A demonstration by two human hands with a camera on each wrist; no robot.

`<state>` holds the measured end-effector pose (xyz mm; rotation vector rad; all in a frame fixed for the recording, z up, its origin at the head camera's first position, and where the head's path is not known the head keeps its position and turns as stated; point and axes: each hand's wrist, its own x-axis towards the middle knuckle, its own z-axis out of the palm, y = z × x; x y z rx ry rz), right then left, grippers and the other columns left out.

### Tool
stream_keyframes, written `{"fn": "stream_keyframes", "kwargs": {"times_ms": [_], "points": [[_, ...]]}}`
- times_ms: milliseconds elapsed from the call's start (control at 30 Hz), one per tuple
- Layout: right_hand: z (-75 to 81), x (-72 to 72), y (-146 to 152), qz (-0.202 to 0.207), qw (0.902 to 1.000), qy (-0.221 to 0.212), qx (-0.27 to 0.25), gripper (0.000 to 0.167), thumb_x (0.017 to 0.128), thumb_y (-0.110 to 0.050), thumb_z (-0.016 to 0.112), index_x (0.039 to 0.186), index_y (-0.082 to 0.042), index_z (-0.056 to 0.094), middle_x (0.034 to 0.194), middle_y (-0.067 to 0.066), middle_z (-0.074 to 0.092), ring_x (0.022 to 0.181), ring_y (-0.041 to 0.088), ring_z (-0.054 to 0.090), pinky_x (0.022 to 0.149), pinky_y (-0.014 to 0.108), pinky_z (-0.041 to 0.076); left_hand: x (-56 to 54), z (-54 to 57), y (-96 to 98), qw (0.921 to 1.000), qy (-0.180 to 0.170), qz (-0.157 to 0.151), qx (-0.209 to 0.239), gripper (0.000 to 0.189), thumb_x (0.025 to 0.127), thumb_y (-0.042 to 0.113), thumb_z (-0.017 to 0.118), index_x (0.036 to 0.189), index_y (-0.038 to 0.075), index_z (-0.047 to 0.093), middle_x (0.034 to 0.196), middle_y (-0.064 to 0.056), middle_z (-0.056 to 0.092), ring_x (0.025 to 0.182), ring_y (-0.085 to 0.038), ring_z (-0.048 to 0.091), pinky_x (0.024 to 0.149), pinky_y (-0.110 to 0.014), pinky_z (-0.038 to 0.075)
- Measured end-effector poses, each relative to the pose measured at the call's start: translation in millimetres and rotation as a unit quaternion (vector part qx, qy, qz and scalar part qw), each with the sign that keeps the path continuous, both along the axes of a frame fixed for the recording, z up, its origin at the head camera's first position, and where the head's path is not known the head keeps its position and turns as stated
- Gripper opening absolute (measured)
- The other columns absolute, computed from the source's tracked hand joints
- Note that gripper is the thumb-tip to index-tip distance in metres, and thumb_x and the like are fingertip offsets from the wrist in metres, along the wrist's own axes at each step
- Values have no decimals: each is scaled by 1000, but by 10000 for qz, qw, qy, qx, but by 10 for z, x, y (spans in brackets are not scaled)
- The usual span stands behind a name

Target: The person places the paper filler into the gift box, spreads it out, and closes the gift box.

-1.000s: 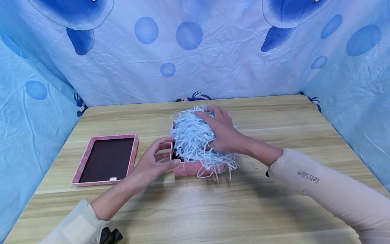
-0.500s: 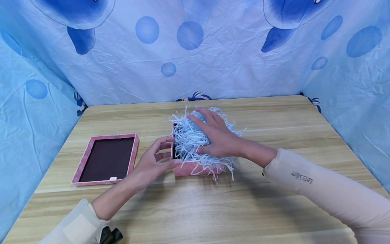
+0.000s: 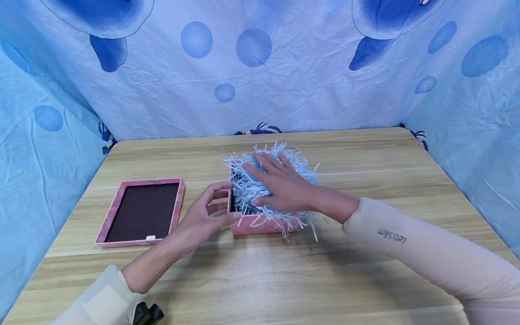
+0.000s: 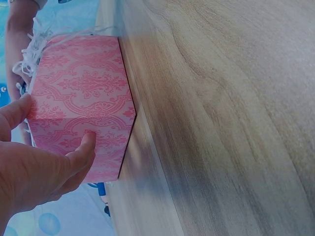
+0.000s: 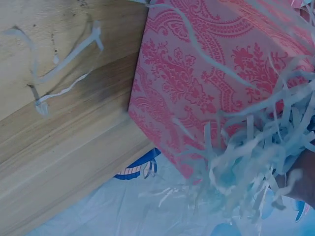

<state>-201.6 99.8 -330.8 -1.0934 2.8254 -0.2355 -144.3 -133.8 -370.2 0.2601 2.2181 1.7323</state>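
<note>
A pink patterned box (image 3: 260, 225) without its lid sits mid-table, heaped with pale blue shredded paper (image 3: 243, 180). My left hand (image 3: 205, 216) holds the box's near left corner, thumb at the front and bent fingers along the left side. In the left wrist view, my left hand (image 4: 44, 167) shows its fingertips against the pink wall. Spread flat over the paper, my right hand (image 3: 280, 185) presses down on it from above. Strands of shredded paper (image 5: 246, 162) hang over the box wall (image 5: 182, 83) in the right wrist view, where most of the hand is hidden.
To the left lies the box lid (image 3: 142, 212), inside up, pink-rimmed with a dark lining and a small white tag (image 3: 150, 238). Loose paper strands (image 5: 74, 54) lie on the wooden table (image 3: 260, 280) beside the box. A blue curtain (image 3: 284, 99) surrounds the table.
The right hand has moved left and toward me across the paper, its fingers now flatter. The heap is lower and more spread out. The left hand has stayed at the box corner.
</note>
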Motion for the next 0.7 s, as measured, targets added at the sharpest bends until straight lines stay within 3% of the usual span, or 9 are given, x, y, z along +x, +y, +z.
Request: {"fn": "stream_keyframes", "kwargs": {"times_ms": [367, 700], "points": [[-4, 22, -104, 79, 9986, -296, 427, 76, 98, -50, 47, 156, -24, 5, 161, 6, -7, 147, 25, -6, 114, 52, -10, -7, 5, -1, 10000, -28, 16, -61, 72, 83, 33, 76, 143, 25, 36, 142, -7, 40, 130, -31, 45, 101, -46, 44], [-26, 46, -170, 85, 9970, -557, 536, 74, 99, -49, 43, 156, -23, 3, 161, 6, -11, 146, 23, -10, 115, 51, -8, -3, 7, -6, 10000, -41, 22, -65, 71, 84, 33, 75, 143, 27, 36, 142, -6, 40, 131, -32, 44, 100, -47, 44]]}}
